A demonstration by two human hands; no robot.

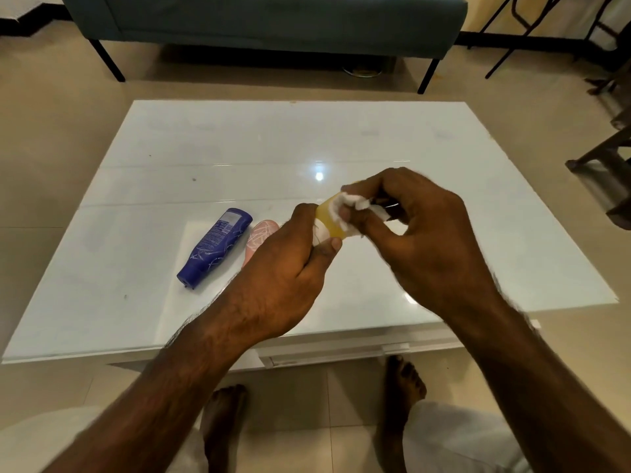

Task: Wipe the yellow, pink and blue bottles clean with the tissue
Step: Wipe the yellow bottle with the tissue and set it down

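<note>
Right now the yellow bottle (328, 218) is the one being cleaned, held up over the white table (375, 138) between both hands. The left hand (283, 268) is wrapped around its lower part, fingers curled in and thumb pressed along the side, so most of the bottle is hidden and only a short yellow stretch shows. The right hand (426, 230) has the tissue (348, 206) bunched between thumb and fingertips, pinched tight and pressed against the bottle's upper end. The blue bottle (213, 245) lies on its side on the table to the left, and the pink bottle (261, 238) lies just beside it, partly hidden behind the left wrist; neither is being touched. So I'd judge this as the first of the three bottles, with two left to do. The next move likely calls for turning the yellow one in the left hand so the tissue reaches the covered sides, then setting it down apart from the other two and picking up the pink one.
</note>
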